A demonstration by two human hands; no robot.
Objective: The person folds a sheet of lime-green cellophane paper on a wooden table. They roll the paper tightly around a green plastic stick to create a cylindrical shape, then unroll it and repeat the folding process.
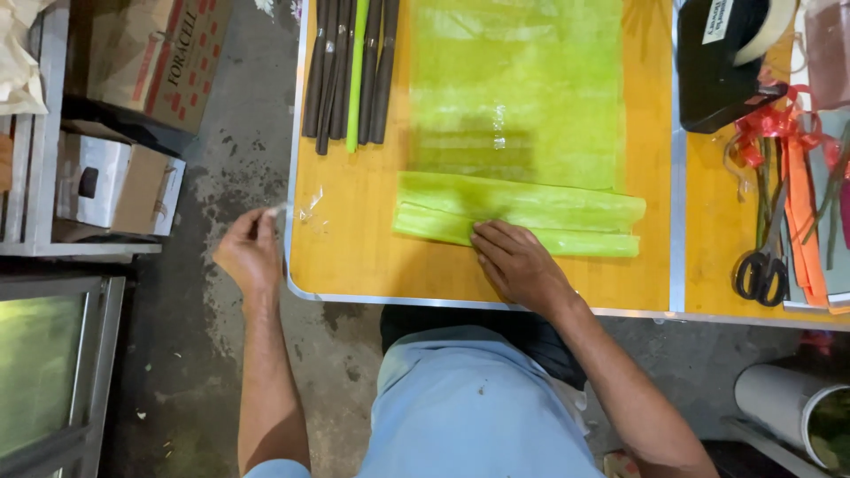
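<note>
Leftmost, cardboard boxes (133,106) sit on a shelf beside the stained floor. Next comes the left hand (251,250), held just off the edge of the worktop (354,248); its fingertips are pinched on a small, clear strip (tape, by the look of it, though it is too thin and pale to be sure) (276,211). Another scrap of clear film (312,205) lies on the yellow top just beside it.

At the far edge, a bundle of dark sticks (341,71) with one green stick (356,75) among them lies well apart from both hands. In the middle, a sheet of green translucent wrap (518,97) is spread flat, and its near end is rolled or folded into a long, flat band (522,217). The right hand (518,264) presses down on that band with fingers spread flat, holding it shut.

By my judgement the folding is largely done and the fastening is not: the band is formed, no tape shows on it, and the strip is in the left hand.

Further right, past a metal seam, lie a black tape dispenser (722,62), red ribbon (770,124), orange strips (804,221) and black scissors (760,270). A grey cylinder (788,403) stands on the floor, cut off by the frame. What the band wraps, if anything, is hidden.
</note>
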